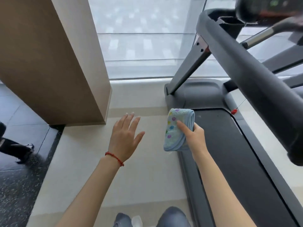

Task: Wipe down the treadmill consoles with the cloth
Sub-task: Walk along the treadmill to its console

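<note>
This is looking like a gym or fitness room in a modern building: a grey treadmill [229, 145] is standing on the right, its dark running belt [229, 161] stretching back, a padded handrail [255, 82] sloping across the view and a blurred console [265, 9] sitting at the top corner. The machine is facing a tall window [144, 38] veiled by a sheer blind, with pale floor tiles [139, 169] giving way to dark speckled flooring [16, 194] on the left. A broad beige pillar [49, 63] is rising beside the window.
</note>
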A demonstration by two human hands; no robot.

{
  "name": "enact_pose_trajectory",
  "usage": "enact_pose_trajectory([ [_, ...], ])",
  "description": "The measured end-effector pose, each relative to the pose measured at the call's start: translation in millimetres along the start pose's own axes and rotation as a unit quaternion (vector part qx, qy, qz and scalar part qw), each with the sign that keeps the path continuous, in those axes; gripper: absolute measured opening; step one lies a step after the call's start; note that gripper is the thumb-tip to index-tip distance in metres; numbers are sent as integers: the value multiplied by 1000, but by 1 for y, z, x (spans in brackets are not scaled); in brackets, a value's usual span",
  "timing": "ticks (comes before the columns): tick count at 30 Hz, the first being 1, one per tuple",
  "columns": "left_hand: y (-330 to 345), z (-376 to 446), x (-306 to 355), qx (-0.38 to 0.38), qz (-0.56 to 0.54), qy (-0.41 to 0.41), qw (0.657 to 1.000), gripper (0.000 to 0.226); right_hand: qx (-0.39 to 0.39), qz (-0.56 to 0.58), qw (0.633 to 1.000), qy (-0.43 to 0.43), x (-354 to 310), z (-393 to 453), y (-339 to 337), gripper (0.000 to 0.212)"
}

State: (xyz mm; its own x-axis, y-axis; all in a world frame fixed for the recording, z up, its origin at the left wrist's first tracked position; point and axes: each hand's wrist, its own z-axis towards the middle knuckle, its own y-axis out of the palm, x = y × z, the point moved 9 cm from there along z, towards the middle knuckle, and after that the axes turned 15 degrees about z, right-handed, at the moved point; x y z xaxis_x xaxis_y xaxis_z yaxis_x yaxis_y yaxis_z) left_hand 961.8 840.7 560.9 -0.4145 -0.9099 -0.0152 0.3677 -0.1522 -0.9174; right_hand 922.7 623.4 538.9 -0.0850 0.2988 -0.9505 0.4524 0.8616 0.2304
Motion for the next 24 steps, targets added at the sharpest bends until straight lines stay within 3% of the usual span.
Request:
enact_pose_trajectory([
  [12,16,246,15,96,-19,45,994,55,7,57,994,-96,-132,191,30,9],
  [24,2,440,41,194,-54,99,974,54,40,84,978,-187,-259,326,35,9],
])
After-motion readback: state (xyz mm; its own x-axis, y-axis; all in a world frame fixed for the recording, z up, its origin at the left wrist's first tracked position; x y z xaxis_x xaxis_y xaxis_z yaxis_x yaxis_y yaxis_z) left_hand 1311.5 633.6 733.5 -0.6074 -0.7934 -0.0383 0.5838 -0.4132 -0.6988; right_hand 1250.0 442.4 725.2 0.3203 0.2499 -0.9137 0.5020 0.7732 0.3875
